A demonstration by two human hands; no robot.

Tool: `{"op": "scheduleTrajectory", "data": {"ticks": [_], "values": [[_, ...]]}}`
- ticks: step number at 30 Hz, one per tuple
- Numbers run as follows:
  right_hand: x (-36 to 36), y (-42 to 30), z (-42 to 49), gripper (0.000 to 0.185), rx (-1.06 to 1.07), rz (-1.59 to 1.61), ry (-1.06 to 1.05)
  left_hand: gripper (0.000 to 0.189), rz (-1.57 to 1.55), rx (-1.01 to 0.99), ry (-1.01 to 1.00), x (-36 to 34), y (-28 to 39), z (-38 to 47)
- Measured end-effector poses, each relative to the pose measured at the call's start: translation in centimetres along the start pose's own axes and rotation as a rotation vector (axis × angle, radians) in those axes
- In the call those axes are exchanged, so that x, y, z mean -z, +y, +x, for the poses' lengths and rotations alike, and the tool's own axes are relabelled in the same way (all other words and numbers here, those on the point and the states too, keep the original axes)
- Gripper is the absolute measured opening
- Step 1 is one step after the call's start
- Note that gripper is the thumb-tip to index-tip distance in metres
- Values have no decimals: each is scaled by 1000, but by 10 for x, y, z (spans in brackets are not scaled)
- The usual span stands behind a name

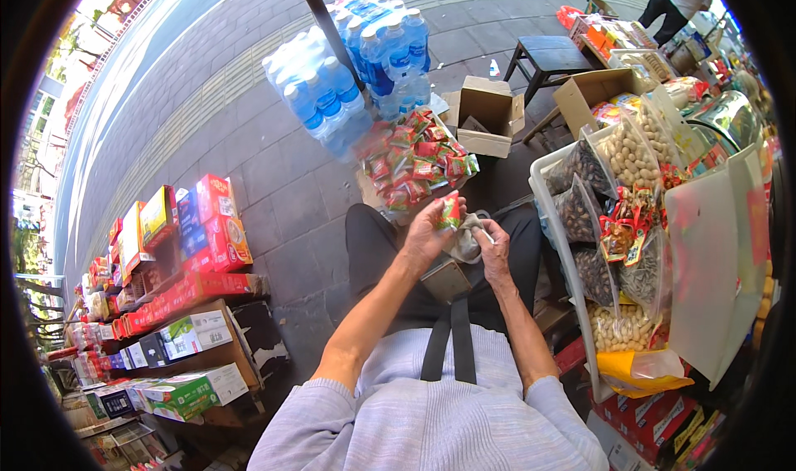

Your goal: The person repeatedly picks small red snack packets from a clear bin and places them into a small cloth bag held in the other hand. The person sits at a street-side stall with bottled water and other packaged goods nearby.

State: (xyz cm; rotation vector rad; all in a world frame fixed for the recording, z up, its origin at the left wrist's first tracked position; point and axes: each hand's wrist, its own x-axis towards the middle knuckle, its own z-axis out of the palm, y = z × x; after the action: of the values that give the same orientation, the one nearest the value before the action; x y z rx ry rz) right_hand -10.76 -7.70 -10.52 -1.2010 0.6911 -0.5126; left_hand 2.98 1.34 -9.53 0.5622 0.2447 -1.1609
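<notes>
My left hand (423,238) holds a small red and green snack packet (450,211) upright between the fingers. Close beside it, my right hand (495,253) grips a greyish cloth (464,242), with a small white edge showing at the fingertips. Both hands are above my lap, between my knees. Just beyond them lies a heap of similar red and green packets (428,152) in a shallow container whose pale rim shows at the right. Below the hands, a flat brownish object (446,281) rests on my lap; its kind is unclear.
Shrink-wrapped water bottles (329,91) stand beyond the packets by a pole (326,26). Near them are an open cardboard box (488,119) and a dark stool (547,57). A plastic bin (563,247) of bagged nuts and seeds flanks my right; stacked cartons (205,228) line my left.
</notes>
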Motion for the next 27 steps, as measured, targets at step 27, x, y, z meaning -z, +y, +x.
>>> {"op": "scheduleTrajectory", "data": {"ticks": [27], "values": [[1, -8, 38, 13, 362, -773, 73, 32, 557, 47, -267, -7, -12, -30]]}}
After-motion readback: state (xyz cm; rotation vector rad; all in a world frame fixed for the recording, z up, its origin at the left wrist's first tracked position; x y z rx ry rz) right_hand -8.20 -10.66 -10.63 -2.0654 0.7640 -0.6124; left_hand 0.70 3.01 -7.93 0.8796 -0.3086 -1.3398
